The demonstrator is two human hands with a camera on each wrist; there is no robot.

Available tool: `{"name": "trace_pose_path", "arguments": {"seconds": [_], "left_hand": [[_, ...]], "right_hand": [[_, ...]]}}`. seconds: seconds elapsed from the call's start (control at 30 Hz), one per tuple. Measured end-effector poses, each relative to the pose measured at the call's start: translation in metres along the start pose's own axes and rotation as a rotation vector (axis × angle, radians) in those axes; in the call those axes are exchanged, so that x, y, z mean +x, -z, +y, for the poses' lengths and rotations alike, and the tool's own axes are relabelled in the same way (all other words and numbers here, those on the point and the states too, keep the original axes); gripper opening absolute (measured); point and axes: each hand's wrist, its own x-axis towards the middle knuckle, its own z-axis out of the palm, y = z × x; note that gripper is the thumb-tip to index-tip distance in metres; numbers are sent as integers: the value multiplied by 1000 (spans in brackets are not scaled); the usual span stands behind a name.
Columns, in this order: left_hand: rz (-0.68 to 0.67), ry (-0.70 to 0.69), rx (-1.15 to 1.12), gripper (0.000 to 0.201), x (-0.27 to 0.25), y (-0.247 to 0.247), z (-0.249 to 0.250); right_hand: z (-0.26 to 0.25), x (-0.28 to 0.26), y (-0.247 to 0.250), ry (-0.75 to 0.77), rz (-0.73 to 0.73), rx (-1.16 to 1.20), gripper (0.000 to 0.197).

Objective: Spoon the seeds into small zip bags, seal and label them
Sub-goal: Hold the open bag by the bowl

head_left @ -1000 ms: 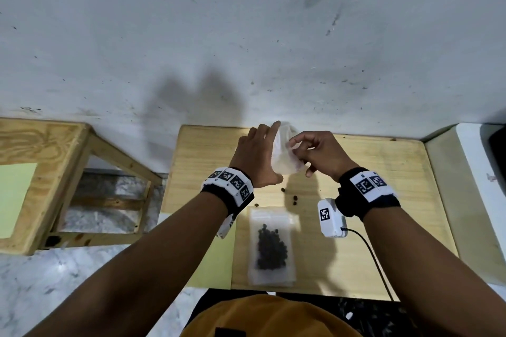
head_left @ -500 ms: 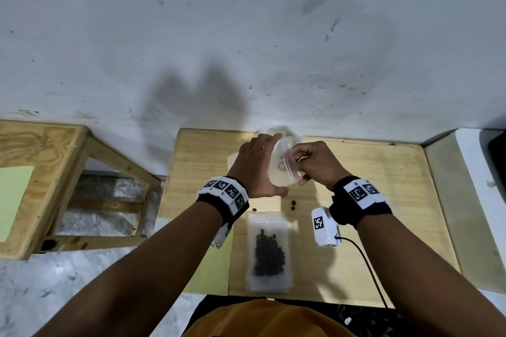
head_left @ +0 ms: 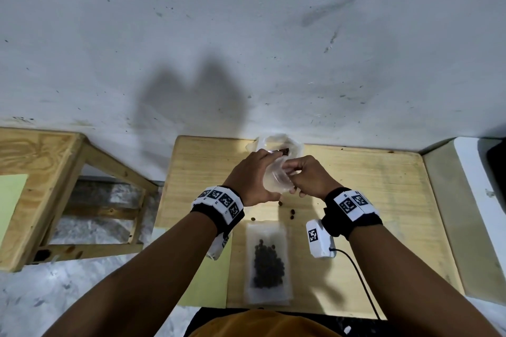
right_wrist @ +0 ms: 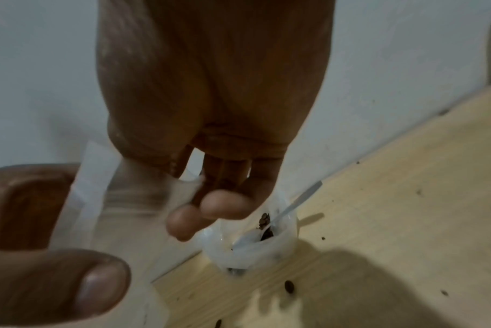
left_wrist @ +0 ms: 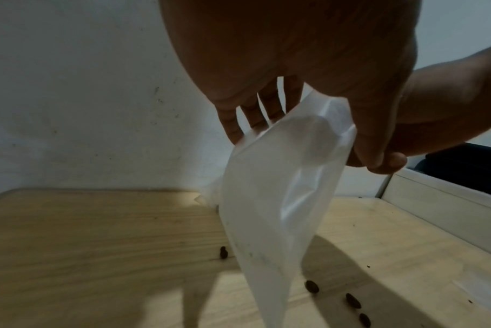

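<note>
Above the wooden table [head_left: 369, 200], both hands hold an empty translucent zip bag [head_left: 276, 178] [left_wrist: 272, 210] [right_wrist: 92, 199]. My left hand [head_left: 254, 175] grips its left side, thumb in front and fingers [left_wrist: 255, 115] behind. My right hand [head_left: 304, 178] pinches the bag's right edge at the mouth, which is spread into a rounded opening. Behind the hands, against the wall, a clear plastic container [head_left: 279, 145] [right_wrist: 261, 233] holds brown seeds and a spoon [right_wrist: 300, 199]. A filled zip bag [head_left: 268, 262] of dark seeds lies flat near the table's front edge.
Loose seeds [head_left: 292, 212] [left_wrist: 311, 286] lie on the table under the hands. A wooden stool [head_left: 41, 186] stands to the left and a white ledge [head_left: 479, 200] to the right. A black cable [head_left: 356, 268] trails from the right wrist. A green sheet [head_left: 208, 276] lies at the table's left edge.
The empty bag was held flat and upright; its mouth is now pulled open between the hands, which have sunk slightly toward the table.
</note>
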Motion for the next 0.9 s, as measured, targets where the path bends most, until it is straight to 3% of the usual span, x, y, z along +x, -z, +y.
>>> {"name": "trace_pose_path", "arguments": {"seconds": [0.17,0.3,0.5,0.73,0.9], "left_hand": [[-49,149,-65,100,0,3,-10],[-149,130,-51,114,0,-3,-11],[-163,98,259,126,4,-7,-13],[-125,64,242,126,4,-10,-14],[-128,7,218,123,1,-7,-14]], "right_hand": [[12,1,-3,-25,-44,82,39],[14,5,-6,-31,-49,109,50],[16,13,1,-12,49,150,58],[15,18,6,-47,47,91,30],[5,5,6,-65,-157,159,25]]}}
